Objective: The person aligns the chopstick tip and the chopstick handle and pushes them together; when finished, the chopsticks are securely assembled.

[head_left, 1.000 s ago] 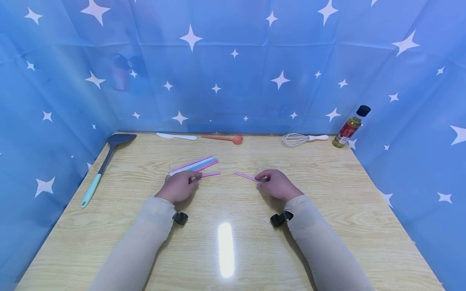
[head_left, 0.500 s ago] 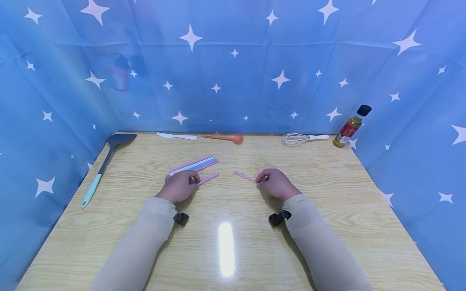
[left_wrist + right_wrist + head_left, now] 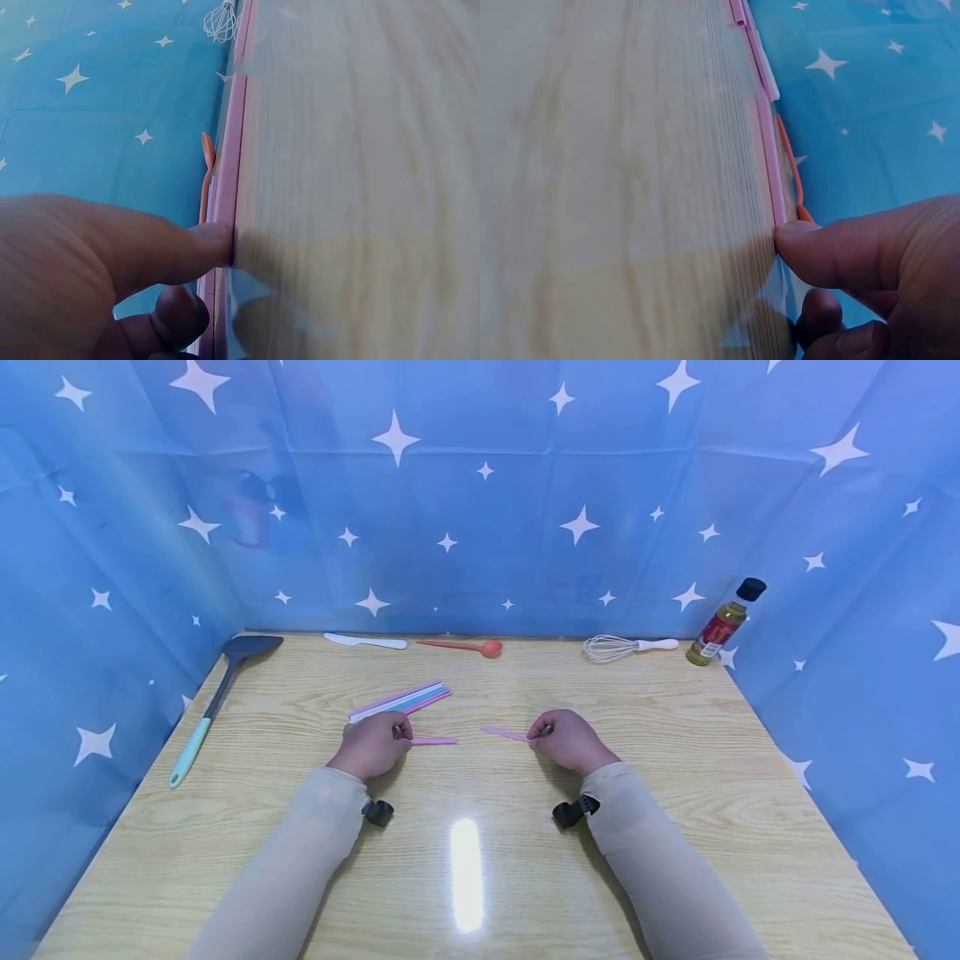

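Note:
My left hand (image 3: pixel 373 743) pinches a pink straw (image 3: pixel 437 741) between thumb and fingers; its free end points right, toward the middle of the table. Facing it, my right hand (image 3: pixel 567 743) pinches a second pink straw (image 3: pixel 504 732), whose end points left and looks blurred. A gap separates the two ends in the head view. The left wrist view has the thumb (image 3: pixel 202 244) pressed on the pink straw. Likewise the right thumb (image 3: pixel 810 244) presses its straw (image 3: pixel 769 157). Several pink, white and blue straws (image 3: pixel 408 697) lie together just beyond my left hand, which covers their near end.
Along the back edge lie a white knife (image 3: pixel 365 642), an orange spoon (image 3: pixel 489 648) and a whisk (image 3: pixel 611 647). An oil bottle (image 3: pixel 717 628) stands at the back right. A dark spatula (image 3: pixel 217 697) with a mint handle lies at the left edge. A blue starred curtain (image 3: pixel 480 510) surrounds the table.
The straw in my left hand has swung, its free end tipping up and then down toward me. The right straw's end has dipped slightly. Both hands have stayed nearly in place.

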The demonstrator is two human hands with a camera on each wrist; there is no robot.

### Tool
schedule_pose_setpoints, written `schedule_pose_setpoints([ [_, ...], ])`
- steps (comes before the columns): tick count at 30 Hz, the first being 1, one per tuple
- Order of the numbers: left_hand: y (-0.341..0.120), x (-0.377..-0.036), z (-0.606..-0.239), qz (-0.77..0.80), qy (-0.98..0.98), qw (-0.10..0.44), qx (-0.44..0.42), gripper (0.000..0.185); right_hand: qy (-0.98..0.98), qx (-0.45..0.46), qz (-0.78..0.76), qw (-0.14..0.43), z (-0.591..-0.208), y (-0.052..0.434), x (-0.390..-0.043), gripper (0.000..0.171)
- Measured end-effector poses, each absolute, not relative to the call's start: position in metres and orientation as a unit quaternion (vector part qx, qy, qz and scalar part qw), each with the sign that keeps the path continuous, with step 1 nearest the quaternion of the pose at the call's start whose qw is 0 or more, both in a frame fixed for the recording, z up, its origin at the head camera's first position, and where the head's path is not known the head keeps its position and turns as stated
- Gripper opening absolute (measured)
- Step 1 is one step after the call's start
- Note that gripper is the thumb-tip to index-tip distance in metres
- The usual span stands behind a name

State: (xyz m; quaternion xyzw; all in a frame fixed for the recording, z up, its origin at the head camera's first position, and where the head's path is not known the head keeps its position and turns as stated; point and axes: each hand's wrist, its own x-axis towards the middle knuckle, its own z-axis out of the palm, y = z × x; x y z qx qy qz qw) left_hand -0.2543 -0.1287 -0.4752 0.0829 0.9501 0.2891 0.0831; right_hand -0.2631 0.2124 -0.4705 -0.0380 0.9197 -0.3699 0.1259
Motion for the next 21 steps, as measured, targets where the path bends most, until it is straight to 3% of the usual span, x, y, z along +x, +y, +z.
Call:
schedule_pose_setpoints([
  [10, -0.1289, -0.2526, -0.4725, 0.282, 0.95, 0.094, 0.096, 0.008, 0.92, -0.051, -0.358, 0.149, -0.4718, 0.2167, -0.2628, 0.001],
  [21, -0.1245, -0.2502, -0.4742, 0.336, 0.929, 0.073, 0.137, 0.008, 0.924, -0.069, -0.348, 0.145, -0.4688, 0.2145, -0.2562, 0.009],
])
